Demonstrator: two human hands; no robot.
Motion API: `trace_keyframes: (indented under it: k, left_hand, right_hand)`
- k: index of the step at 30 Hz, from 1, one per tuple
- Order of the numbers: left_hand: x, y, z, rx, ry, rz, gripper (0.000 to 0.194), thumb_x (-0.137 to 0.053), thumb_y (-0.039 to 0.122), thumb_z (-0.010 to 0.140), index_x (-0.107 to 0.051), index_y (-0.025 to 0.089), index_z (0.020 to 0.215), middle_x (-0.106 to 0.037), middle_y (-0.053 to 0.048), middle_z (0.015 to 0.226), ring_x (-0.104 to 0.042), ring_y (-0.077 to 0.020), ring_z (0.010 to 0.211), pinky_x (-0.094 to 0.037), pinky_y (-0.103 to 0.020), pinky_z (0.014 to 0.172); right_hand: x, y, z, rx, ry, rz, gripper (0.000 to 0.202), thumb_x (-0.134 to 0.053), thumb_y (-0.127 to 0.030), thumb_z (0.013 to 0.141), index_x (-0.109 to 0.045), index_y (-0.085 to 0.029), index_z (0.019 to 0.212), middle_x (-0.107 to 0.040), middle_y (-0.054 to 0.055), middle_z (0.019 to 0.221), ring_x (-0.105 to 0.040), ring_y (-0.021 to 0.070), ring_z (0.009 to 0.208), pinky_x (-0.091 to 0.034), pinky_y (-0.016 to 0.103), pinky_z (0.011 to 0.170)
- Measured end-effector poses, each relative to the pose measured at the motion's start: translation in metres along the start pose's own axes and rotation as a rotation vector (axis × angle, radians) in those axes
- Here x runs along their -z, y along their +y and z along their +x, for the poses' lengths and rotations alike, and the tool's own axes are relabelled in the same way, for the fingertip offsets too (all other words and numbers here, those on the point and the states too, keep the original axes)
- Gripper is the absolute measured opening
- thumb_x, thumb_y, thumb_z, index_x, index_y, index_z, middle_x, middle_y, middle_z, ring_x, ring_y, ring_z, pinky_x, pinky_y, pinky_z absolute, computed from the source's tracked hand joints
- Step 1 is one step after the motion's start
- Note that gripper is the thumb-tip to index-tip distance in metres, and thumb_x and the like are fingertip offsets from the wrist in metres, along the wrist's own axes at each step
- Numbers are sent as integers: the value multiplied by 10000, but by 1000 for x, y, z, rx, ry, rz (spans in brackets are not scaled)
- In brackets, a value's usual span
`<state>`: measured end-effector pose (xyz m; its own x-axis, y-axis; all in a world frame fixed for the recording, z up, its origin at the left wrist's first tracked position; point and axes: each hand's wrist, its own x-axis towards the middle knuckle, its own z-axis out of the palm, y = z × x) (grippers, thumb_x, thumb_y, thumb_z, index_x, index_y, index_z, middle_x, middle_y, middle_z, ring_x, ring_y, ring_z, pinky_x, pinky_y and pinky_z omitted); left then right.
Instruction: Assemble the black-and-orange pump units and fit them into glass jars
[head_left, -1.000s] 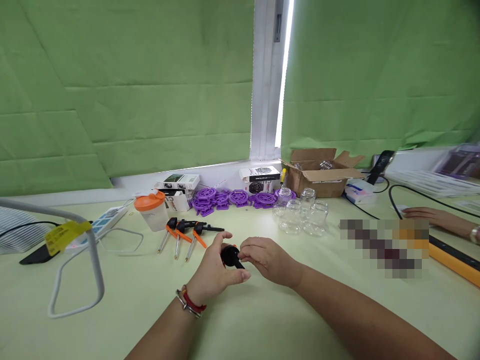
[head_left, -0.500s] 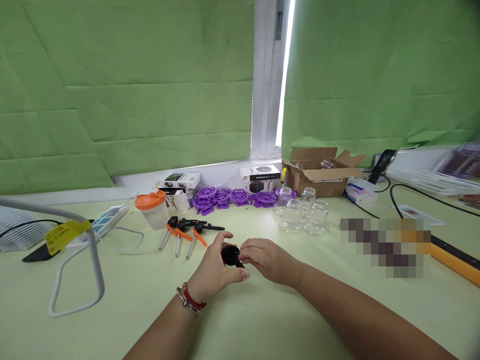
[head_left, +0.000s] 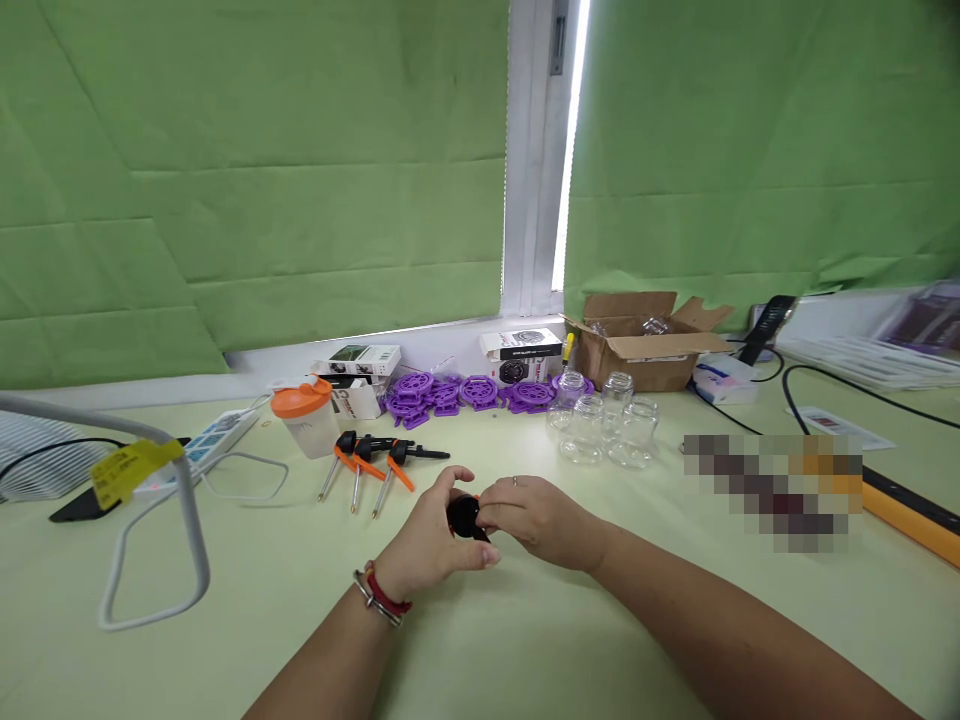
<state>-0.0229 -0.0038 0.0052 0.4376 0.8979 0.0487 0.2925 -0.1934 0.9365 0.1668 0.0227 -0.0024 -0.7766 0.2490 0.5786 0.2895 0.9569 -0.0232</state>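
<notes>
My left hand [head_left: 429, 540] is curled around a black round part [head_left: 463, 515], its open hollow side facing me and a dark arm reaching toward the thumb. A speck of orange shows at the part's upper rim. The fingers of my right hand [head_left: 534, 520] are pinched together against the part's right edge, and whatever lies between the fingertips is hidden. To the left of the hands lie several black-and-orange trigger spray heads [head_left: 397, 455] with thin straight tubes.
Purple plastic wheel-like pieces [head_left: 478, 392] lie along the back. Several clear glass bottles [head_left: 634, 435] stand to the right, before an open cardboard box [head_left: 652, 365]. An orange-lidded shaker cup [head_left: 309, 425], a grey metal frame [head_left: 196, 540] and small boxes [head_left: 521, 345] are about.
Both hands stay nearly in place. The black round part has shifted very slightly right, and the right fingertips have closed further over its edge.
</notes>
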Motion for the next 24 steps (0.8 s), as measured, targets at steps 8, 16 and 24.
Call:
trace_keyframes:
  k: [8, 16, 24]
  left_hand:
    - [0, -1, 0, -14, -19, -27, 665, -708, 208, 573, -330, 203, 1119, -598, 3, 803, -545, -150, 731, -440, -307, 694]
    - [1, -1, -1, -23, -35, -63, 649, -715, 194, 580, -327, 209, 1100, -594, 11, 803, -519, -132, 720, -424, -279, 683]
    - [2, -6, 1, -33, -24, -70, 660, -729, 249, 587, -330, 203, 1111, -596, -6, 826, -525, -143, 732, -404, -290, 681]
  right_hand:
    - [3, 1, 3, 45, 7, -1, 224, -373, -164, 908, -579, -184, 820, -647, 44, 825, -547, 125, 722, -421, 250, 659]
    - [-3, 3, -1, 17, 6, -14, 218, -365, -188, 915, -567, -190, 832, -629, 39, 769, -530, 123, 678, -410, 250, 640]
    - [-8, 4, -2, 12, 56, -101, 227, -379, -253, 925, -558, -176, 808, -611, 35, 726, -518, 117, 649, -381, 238, 585]
